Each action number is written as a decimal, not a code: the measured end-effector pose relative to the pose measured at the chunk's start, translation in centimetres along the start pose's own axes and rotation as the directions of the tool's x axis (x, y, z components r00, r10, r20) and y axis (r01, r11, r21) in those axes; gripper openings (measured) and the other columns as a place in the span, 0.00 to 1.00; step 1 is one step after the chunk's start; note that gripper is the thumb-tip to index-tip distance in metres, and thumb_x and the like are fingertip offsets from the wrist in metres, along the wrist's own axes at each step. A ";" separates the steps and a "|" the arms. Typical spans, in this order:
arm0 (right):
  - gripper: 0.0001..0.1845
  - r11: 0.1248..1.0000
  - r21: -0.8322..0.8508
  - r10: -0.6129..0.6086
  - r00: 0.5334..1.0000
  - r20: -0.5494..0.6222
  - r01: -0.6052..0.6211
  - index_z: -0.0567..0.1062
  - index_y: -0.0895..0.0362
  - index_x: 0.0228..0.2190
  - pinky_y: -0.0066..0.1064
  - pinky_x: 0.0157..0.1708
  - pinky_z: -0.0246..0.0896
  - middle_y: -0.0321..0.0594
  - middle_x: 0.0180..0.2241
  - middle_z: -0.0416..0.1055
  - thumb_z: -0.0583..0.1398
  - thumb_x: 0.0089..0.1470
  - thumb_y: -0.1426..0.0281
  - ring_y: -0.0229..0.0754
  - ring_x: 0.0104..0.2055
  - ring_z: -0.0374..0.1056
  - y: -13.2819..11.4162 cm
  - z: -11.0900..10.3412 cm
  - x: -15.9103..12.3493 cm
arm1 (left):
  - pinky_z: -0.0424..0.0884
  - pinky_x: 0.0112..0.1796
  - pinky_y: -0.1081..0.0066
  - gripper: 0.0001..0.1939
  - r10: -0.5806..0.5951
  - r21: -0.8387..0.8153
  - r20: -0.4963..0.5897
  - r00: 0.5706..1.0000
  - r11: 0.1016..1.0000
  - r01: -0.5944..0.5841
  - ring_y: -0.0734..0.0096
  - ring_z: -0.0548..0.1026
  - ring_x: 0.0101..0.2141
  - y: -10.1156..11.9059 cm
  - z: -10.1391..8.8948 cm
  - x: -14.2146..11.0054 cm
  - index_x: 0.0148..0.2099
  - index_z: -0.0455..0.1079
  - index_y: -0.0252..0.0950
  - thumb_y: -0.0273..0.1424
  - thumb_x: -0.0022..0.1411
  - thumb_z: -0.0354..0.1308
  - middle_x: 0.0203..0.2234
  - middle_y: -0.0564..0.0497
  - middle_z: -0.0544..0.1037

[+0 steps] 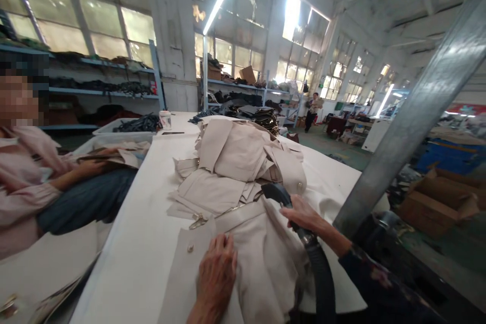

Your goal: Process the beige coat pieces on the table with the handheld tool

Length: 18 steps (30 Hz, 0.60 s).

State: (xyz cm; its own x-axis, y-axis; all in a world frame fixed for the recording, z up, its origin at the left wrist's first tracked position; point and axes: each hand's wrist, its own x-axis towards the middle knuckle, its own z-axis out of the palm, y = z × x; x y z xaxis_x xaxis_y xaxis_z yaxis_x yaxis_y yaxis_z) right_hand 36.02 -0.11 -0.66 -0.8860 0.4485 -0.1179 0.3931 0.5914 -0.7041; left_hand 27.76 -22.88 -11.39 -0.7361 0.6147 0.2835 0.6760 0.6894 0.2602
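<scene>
My left hand (pixel 217 269) lies flat on a beige bag (pixel 261 253) close in front of me, fingers stretched out and holding nothing. Beside it on the bag are a metal stud (pixel 190 248) and a metal clasp (pixel 198 221); a zipper runs along the far edge. My right hand (pixel 304 214) is wrapped round the handle of a black vacuum hose (pixel 318 268), whose curved nozzle (pixel 276 193) reaches over the bag's far right side. Just behind the bag rises a heap of similar beige pieces (pixel 243 149).
A white table (pixel 131 243) carries the heap, with dark bags (pixel 250 111) behind it. A seated person in a pink shirt (pixel 56 167) handles pieces at the left. A slanted metal post (pixel 410 106) stands at the right, near a cardboard box (pixel 436 202). Another person (pixel 312 110) stands far back.
</scene>
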 end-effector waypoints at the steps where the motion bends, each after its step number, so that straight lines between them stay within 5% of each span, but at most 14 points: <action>1: 0.07 1.000 0.013 0.012 1.000 -0.008 -0.012 0.63 0.59 0.30 0.25 0.17 0.61 0.35 0.21 0.65 0.54 0.50 0.67 0.40 0.22 0.68 0.3 -1.0 -1.1 | 0.66 0.40 0.66 0.14 0.007 0.020 -0.005 1.000 1.000 -0.007 0.64 0.66 0.42 0.1 -0.2 -0.1 0.49 0.66 0.35 0.26 0.65 0.44 0.40 0.48 0.68; 5: 0.09 0.996 0.047 0.070 0.997 -0.015 -0.069 0.63 0.59 0.32 0.27 0.16 0.61 0.35 0.18 0.66 0.55 0.49 0.66 0.42 0.19 0.67 2.4 -3.8 -8.0 | 0.67 0.40 0.64 0.14 0.030 0.100 -0.014 0.999 0.995 -0.028 0.61 0.67 0.42 2.4 -1.6 -1.8 0.46 0.69 0.33 0.27 0.65 0.44 0.40 0.45 0.69; 9: 0.07 0.987 0.110 0.116 0.993 0.004 -0.115 0.62 0.59 0.31 0.26 0.17 0.62 0.32 0.17 0.65 0.54 0.50 0.68 0.41 0.19 0.67 5.3 -3.7 -15.1 | 0.62 0.51 0.58 0.17 0.194 0.079 -0.095 0.976 0.979 -0.186 0.58 0.64 0.51 7.0 -2.2 -5.5 0.54 0.66 0.35 0.31 0.63 0.50 0.50 0.43 0.68; 14: 0.07 0.972 0.195 0.122 0.991 0.047 -0.129 0.64 0.59 0.31 0.25 0.17 0.61 0.33 0.23 0.64 0.53 0.51 0.68 0.38 0.20 0.67 8.0 -1.0 -20.8 | 0.50 0.58 0.47 0.39 0.308 0.121 -0.024 0.951 0.945 -0.303 0.49 0.52 0.60 9.7 1.2 -7.3 0.62 0.55 0.39 0.37 0.50 0.63 0.61 0.43 0.56; 18: 0.07 0.959 0.258 0.093 0.991 0.097 -0.115 0.64 0.60 0.33 0.23 0.17 0.59 0.33 0.24 0.64 0.53 0.50 0.70 0.35 0.19 0.65 9.2 1.3 -21.3 | 0.49 0.59 0.49 0.40 0.304 0.166 0.006 0.953 0.939 -0.301 0.51 0.49 0.62 8.9 3.4 -6.8 0.64 0.51 0.39 0.30 0.50 0.60 0.63 0.45 0.53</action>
State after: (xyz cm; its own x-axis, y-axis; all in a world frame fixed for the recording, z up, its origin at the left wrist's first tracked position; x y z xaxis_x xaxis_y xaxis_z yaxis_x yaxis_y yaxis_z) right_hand 58.16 -5.13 -5.53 -0.8654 0.4344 -0.2500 0.4154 0.3427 -0.8426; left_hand 38.70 -19.63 -14.15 -0.4957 0.7974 0.3441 0.8504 0.5261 0.0059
